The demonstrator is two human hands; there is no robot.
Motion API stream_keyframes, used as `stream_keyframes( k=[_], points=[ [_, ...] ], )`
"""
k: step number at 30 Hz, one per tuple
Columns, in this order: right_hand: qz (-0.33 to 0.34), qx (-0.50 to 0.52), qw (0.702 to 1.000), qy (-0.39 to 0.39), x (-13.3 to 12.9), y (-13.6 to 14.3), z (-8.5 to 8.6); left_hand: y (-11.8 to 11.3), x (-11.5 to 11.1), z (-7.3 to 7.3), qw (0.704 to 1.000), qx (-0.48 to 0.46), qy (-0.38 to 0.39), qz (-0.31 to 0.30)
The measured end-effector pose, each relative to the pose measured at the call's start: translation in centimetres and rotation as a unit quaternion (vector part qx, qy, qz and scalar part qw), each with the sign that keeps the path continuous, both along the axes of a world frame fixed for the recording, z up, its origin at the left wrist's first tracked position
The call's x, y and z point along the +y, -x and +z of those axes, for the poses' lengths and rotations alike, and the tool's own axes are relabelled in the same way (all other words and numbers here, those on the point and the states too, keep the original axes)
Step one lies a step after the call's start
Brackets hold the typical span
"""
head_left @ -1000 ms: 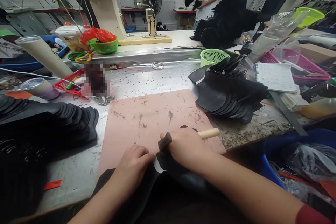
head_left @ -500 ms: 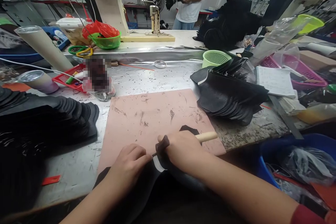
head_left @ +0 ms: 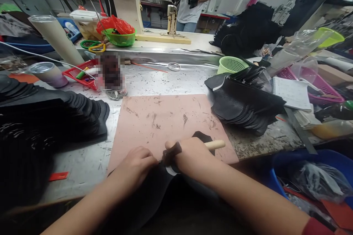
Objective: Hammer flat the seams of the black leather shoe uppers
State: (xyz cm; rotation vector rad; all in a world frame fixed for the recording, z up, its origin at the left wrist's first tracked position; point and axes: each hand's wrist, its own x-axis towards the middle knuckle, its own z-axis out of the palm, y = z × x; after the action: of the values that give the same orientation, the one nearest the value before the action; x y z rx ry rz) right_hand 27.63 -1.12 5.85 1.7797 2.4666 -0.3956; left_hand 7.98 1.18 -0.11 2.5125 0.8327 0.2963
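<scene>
My right hand (head_left: pixel 190 152) is closed round a hammer; its dark head (head_left: pixel 172 152) sticks out at the left of the fist and its pale wooden handle (head_left: pixel 216 144) at the right. My left hand (head_left: pixel 139 161) pinches the edge of a black leather piece (head_left: pixel 149 194) at the front edge of a pink board (head_left: pixel 165 117). The leather hangs down over the table's front edge. A white strip (head_left: pixel 171 170) shows on it just below the hammer head. Part of another black piece (head_left: pixel 202 137) lies on the board behind my right hand.
Stacked black pieces stand at the left (head_left: pixel 82 114) and right (head_left: pixel 245 102). Behind are a sewing machine (head_left: pixel 125 3), a green basket (head_left: pixel 231 65), a red tray (head_left: pixel 79 73) and a person (head_left: pixel 190 11) holding something black. A blue bin (head_left: pixel 275 169) is at the lower right.
The view has shifted, so the bench appears further right. The hammer head has turned slightly and covers more of the white strip. The person behind has lowered their arms somewhat.
</scene>
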Motion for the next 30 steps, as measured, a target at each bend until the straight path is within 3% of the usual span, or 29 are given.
stream_keyframes(
  k=[4, 9, 12, 15, 30],
  points=[
    [-0.027, -0.007, 0.999, -0.029, -0.2, 0.3, -0.1, 0.6, -0.1, 0.1, 1.0, 0.022, -0.005, 0.008],
    [0.008, -0.006, 0.999, 0.039, -0.2, 1.1, 0.0, 1.4, -0.3, -0.2, 1.0, -0.007, 0.004, 0.01],
    [-0.007, -0.001, 1.0, 0.022, -0.2, 1.6, 0.0, 1.9, -0.5, -0.4, 1.0, 0.0, -0.011, 0.014],
    [0.012, 0.001, 1.0, 0.016, -0.1, 2.1, -0.4, 2.5, -0.5, -0.5, 1.0, 0.0, 0.016, 0.02],
    [0.047, -0.026, 0.998, 0.014, 0.3, 4.8, -0.4, 5.1, -0.2, -0.3, 0.999, -0.02, -0.026, -0.011]
  ],
)
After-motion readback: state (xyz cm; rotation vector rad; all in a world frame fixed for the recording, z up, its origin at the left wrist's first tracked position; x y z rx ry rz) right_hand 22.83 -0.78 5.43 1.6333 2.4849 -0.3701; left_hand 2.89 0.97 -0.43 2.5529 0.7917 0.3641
